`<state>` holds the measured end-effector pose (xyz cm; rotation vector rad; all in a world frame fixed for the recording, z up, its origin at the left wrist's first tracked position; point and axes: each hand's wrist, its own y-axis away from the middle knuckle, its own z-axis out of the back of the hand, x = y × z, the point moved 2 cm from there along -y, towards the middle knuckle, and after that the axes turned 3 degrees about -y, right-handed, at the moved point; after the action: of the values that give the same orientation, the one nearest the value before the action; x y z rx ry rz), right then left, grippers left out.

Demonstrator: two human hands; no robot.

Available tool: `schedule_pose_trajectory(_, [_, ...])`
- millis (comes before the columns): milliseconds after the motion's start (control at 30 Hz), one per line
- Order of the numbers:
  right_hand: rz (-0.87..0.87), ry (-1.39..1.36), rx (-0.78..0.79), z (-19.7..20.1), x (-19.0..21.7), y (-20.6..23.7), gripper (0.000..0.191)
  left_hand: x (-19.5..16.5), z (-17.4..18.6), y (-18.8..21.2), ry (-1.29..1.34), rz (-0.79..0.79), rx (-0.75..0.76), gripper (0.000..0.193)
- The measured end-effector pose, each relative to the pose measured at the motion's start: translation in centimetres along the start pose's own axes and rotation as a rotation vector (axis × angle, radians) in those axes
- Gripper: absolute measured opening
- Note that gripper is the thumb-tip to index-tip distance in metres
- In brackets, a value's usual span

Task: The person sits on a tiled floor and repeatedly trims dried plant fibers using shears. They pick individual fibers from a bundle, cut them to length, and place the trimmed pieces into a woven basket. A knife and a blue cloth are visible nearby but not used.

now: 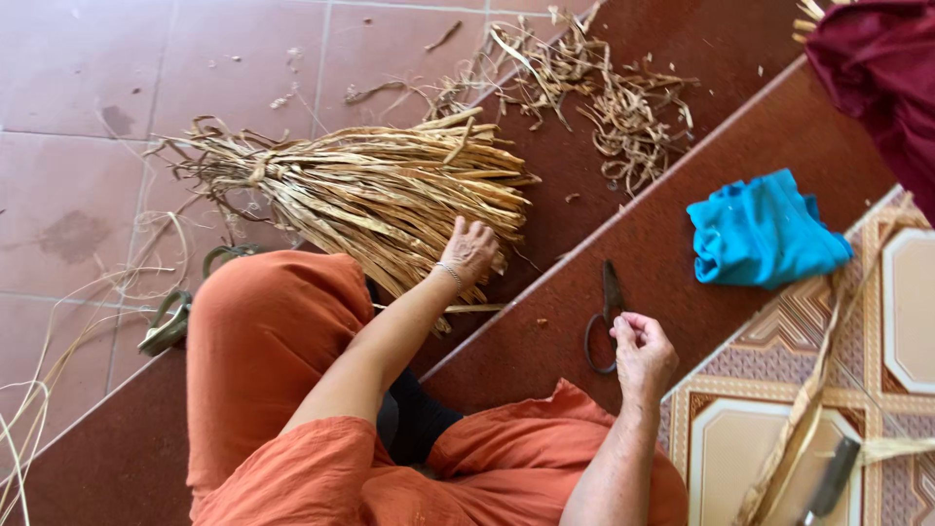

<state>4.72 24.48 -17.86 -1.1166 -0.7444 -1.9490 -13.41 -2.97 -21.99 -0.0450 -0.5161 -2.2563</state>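
1. The bundle of dried leaf strips (pixel 360 190) is lying on the tiled floor (pixel 78 117) and the edge of the red step (pixel 682 244), tied near its left end.
2. The left hand (pixel 470 250) is resting on the bundle's loose end, its grip closing over a few strips.
3. The right hand (pixel 641 353) is hovering just beside the scissors (pixel 604 317), its grip loosely curled and grasping nothing visible.
4. A blue cloth (pixel 765 229) is lying on the step, well apart from the scissors.

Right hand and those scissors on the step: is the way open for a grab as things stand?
Probably yes. The right hand hovers right beside the scissors, which lie flat on the red step with nothing over them. The blue cloth lies well clear, further along the step.
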Motion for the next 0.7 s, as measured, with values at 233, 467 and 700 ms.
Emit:
schedule_pose_trajectory(233, [-0.003, -0.035, 0.120, -3.3, 2.5, 0.5, 0.019, 1.2, 1.2, 0.7, 0.421, 0.023, -0.164, 0.018])
schedule_pose_trajectory(467, [-0.118, -0.674, 0.168, -2.8, 6.0, 3.1, 0.022, -9.2, 9.0, 3.7, 1.278, -0.258, -0.593, 0.019])
schedule_pose_trajectory(700, [-0.003, -0.856, -0.037, 3.6, 6.5, 4.8, 0.016, -11.8, 15.5, 6.4, 1.465, -0.295, -0.111, 0.025])
